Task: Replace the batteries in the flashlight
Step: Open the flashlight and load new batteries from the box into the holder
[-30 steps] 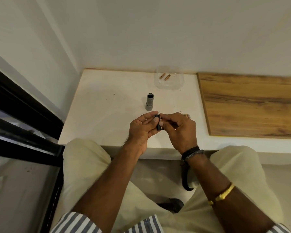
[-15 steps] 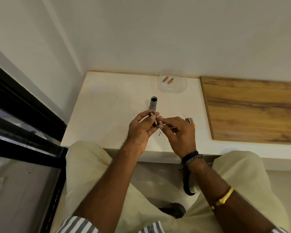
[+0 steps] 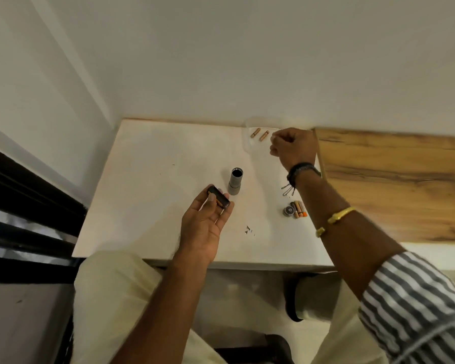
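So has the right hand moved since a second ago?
Yes. The right hand has left the left hand and gone past the flashlight body, toward the wall, to the clear container holding two batteries.

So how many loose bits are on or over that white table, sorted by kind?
Copper batteries in the clear tray: 2
Batteries by the round cap: about 3, blurred
Round cap: 1
Flashlight body: 1
Battery holder, in left hand: 1
Total: about 8
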